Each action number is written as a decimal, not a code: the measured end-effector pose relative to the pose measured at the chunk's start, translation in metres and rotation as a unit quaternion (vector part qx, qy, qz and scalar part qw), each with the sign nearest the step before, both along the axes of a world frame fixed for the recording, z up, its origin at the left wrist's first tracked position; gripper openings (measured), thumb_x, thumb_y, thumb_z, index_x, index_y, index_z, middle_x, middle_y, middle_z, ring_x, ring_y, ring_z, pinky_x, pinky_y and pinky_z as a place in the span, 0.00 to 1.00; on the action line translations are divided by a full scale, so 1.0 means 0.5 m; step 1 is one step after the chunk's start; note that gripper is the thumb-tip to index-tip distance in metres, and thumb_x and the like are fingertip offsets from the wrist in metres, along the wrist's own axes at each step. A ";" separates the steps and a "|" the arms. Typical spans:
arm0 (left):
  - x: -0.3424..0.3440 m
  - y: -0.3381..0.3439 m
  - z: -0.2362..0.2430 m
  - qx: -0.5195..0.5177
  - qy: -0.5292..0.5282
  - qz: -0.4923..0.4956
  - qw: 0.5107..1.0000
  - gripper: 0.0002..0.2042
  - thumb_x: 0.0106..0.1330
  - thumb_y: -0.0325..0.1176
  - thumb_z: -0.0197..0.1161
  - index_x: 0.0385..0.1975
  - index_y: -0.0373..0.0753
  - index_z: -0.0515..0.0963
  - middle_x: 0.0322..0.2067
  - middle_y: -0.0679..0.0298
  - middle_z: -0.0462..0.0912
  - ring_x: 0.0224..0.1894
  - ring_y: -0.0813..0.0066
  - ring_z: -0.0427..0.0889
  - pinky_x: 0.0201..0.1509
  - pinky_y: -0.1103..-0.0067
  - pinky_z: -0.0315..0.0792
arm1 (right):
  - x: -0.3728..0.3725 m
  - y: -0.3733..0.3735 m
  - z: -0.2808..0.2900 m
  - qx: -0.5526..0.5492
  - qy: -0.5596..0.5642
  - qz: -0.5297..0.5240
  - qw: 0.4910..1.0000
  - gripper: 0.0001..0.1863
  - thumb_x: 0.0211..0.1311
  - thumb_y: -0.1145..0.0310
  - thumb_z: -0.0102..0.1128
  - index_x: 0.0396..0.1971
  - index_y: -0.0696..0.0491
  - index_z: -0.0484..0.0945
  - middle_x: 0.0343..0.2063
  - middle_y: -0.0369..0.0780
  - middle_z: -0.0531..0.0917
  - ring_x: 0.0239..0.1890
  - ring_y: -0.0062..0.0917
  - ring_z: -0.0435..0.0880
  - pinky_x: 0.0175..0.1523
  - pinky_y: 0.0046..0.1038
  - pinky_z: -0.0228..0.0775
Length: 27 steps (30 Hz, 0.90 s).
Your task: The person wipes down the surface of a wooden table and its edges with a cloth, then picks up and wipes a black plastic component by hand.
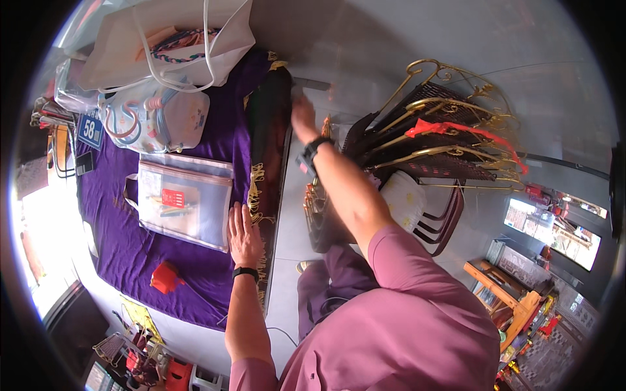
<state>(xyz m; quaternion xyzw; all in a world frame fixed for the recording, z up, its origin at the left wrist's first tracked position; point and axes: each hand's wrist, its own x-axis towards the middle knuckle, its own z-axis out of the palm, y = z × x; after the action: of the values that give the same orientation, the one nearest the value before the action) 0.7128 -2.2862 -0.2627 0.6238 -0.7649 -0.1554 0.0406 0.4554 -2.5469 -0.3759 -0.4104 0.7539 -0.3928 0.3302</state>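
My left hand lies flat with its fingers stretched out, against the right edge of a clear zippered document pouch. The pouch rests on a purple cloth with gold fringe that covers the table. Through its clear front, a small red label and some pale items show. My right hand is reached out past the table's right edge and is blurred, so its fingers cannot be made out. Just beyond it is a short grey bar-like shape. A dark watch sits on the right wrist and a black band on the left.
On the cloth stand a pale patterned backpack, a large white bag with handles, a blue sign and a small red object. Stacked dark chairs with gold frames stand right of my right arm. A wooden rack is at far right.
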 end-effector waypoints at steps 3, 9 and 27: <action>0.000 0.007 -0.009 -0.003 0.006 0.005 1.000 0.34 0.68 0.27 0.57 0.75 0.38 0.57 0.74 0.49 0.58 0.76 0.48 0.57 0.77 0.57 0.55 | 0.069 0.205 -0.102 0.187 -0.023 0.048 0.981 0.24 0.67 0.65 0.50 0.62 0.54 0.71 0.41 0.57 0.85 0.47 0.56 0.83 0.50 0.51 0.76; -0.007 -0.005 0.009 0.005 -0.003 0.001 1.000 0.33 0.68 0.28 0.57 0.75 0.38 0.57 0.74 0.48 0.59 0.75 0.47 0.58 0.77 0.57 0.54 | 0.115 0.457 -0.187 0.334 -0.197 0.118 0.914 0.20 0.72 0.61 0.51 0.46 0.62 0.84 0.45 0.55 0.86 0.48 0.40 0.86 0.51 0.40 0.76; -0.001 -0.011 -0.010 -0.020 -0.016 0.000 1.000 0.33 0.68 0.29 0.58 0.75 0.38 0.57 0.74 0.51 0.59 0.75 0.50 0.58 0.77 0.58 0.55 | 0.169 0.589 0.030 0.293 -0.207 0.128 0.925 0.11 0.61 0.74 0.50 0.39 0.61 0.79 0.27 0.52 0.85 0.39 0.45 0.86 0.51 0.42 0.77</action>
<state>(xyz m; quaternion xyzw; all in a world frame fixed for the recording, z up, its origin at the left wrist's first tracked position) 0.7123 -2.2919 -0.2679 0.6255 -0.7682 -0.1300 0.0409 0.5397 -2.2526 -0.3606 -0.2982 0.6911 -0.1853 0.6318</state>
